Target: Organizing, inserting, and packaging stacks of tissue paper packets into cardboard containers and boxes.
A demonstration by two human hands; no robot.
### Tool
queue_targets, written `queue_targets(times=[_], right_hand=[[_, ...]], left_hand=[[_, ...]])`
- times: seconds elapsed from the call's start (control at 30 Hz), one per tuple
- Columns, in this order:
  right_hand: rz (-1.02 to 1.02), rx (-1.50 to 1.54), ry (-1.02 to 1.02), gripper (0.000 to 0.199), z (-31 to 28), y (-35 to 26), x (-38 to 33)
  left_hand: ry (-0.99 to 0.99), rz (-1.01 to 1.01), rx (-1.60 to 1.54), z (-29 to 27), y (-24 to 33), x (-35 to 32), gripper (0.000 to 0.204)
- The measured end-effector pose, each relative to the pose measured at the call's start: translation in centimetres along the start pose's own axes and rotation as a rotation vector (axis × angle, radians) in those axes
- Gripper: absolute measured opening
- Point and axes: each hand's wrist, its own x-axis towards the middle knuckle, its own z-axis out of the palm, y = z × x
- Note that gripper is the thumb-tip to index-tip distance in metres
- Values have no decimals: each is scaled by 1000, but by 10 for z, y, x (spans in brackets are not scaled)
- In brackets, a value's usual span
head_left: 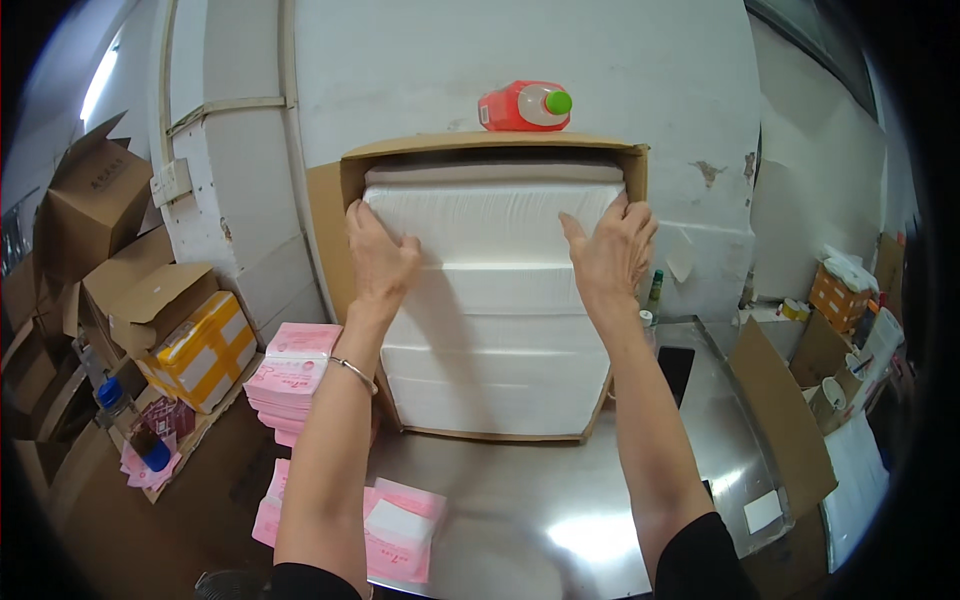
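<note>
L hand (pixel 385 255) & R hand (pixel 615 250) half-curled at upper sides of white packs (pixel 490 300); firm hold, can't tell. Packs in ctn (pixel 490 143) on table (pixel 490 500). Poss. risk: ctn jolts, bottle (pixel 520 106) atop falls; uneven force cd skew packs.

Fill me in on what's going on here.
A person has both bare hands at an open cardboard box packed with white layers. The left hand is at the upper left edge of the layers, the right hand at the upper right; how firmly they grip can't be told. The box is on a metal table, and a stack of pink packets is to its left.
</note>
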Motion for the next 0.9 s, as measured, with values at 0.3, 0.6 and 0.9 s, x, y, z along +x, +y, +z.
queue_targets(times=[0.3,0.6,0.9], right_hand=[[-34,196,-190,77,0,7,19],[-26,361,-170,65,-1,6,4],[-319,504,252,69,-73,32,-46]], left_hand=[[-412,-174,-1,-27,14,36,87],[-217,-271,-278,-21,18,17,83],[209,-157,-357,-95,72,-70,82]])
